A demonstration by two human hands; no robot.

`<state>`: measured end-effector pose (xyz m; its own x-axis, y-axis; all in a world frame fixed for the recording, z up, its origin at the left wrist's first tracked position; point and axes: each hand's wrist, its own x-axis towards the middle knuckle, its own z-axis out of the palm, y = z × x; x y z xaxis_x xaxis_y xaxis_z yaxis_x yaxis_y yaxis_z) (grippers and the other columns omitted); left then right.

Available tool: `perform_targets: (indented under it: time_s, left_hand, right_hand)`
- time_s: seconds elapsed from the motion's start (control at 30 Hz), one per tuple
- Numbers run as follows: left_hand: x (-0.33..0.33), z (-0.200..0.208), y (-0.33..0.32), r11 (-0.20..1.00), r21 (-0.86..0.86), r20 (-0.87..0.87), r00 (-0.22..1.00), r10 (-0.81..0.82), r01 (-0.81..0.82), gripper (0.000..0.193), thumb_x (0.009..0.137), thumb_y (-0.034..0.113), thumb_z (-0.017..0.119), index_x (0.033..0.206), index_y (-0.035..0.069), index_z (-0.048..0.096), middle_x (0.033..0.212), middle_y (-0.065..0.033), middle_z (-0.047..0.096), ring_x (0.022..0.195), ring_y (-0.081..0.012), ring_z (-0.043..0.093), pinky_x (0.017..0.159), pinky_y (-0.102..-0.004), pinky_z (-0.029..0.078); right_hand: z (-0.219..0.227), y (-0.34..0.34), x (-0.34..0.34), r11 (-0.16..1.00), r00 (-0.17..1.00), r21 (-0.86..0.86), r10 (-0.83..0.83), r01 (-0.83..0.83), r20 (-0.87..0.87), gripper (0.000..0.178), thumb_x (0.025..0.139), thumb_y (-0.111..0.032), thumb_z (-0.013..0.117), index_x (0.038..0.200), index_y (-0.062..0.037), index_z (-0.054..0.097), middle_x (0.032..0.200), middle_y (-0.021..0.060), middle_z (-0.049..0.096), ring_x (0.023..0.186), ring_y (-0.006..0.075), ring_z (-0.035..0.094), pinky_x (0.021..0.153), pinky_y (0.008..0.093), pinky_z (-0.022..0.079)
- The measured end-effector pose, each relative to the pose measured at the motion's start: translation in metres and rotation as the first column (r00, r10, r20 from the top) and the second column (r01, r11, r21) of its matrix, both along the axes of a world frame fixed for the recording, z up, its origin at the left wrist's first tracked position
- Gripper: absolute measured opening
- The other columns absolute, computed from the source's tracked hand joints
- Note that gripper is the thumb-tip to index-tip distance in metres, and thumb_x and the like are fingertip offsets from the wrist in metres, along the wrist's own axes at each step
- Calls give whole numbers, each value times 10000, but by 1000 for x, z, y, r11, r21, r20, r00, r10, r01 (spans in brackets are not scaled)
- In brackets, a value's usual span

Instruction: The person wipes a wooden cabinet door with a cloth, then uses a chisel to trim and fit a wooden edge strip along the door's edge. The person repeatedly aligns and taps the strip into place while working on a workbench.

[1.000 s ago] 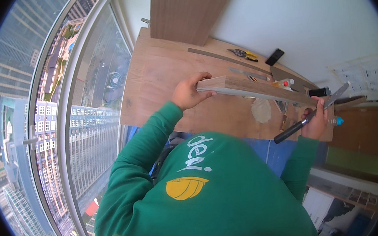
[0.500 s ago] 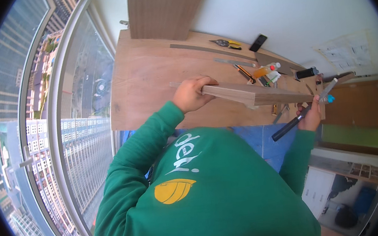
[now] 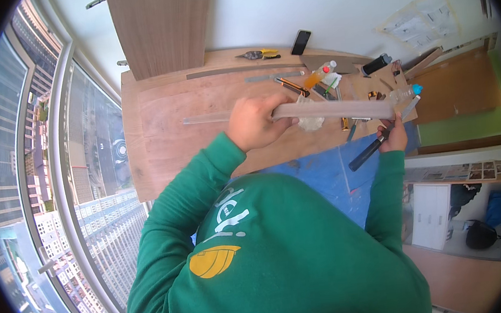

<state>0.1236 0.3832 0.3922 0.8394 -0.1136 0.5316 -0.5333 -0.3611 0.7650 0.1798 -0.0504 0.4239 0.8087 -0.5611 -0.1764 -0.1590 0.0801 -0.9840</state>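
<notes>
A long, narrow wooden strip point(image 3: 324, 110) is held level above the wooden counter point(image 3: 159, 129), running from left to right across the view. The left hand point(image 3: 254, 122) is closed around the strip near its middle, with the fingers wrapped over the top edge. The right end of the strip is met by the right hand point(image 3: 394, 137), whose fingers are curled around a dark-handled tool point(image 3: 375, 147); the flat blade of the tool is angled upward, toward the strip's end. Whether the blade touches the wood cannot be told. Both forearms are covered by green sleeves point(image 3: 199, 185).

Beyond the strip, near the far edge of the counter, a scatter of things is seen: yellow-handled pliers point(image 3: 259, 54), a black phone point(image 3: 300, 42), an orange-filled plastic bottle point(image 3: 318, 76), a black cylinder point(image 3: 376, 64) and a clear bottle with a blue cap point(image 3: 406, 92). A tall wood-veneer panel point(image 3: 162, 27) is leaned against the white wall. A blue sheet point(image 3: 330, 179) is spread below the counter's near edge.
</notes>
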Motion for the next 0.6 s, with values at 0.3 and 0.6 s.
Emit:
perform_targets:
  time_s: [0.3, 0.6]
  left_hand:
    - [12, 65, 33, 873, 480, -51, 996, -71, 86, 369, 792, 204, 883, 1072, 66, 686, 799, -158, 697, 705, -371, 692, 632, -443, 541]
    - [36, 40, 81, 656, 719, -225, 970, -95, 231, 270, 846, 188, 796, 1060, 90, 665, 842, -120, 699, 817, -376, 694, 712, -473, 547]
  right_hand:
    - [-113, 32, -51, 991, 932, 105, 110, -78, -345, 453, 1109, -482, 522, 1147, -39, 609, 948, 183, 758, 475, 220, 571, 405, 352, 462]
    - [-234, 9, -126, 995, 828, -12, 79, -102, -555, 390, 1075, -408, 581, 1000, -26, 597, 715, 133, 658, 408, 208, 531, 352, 360, 416]
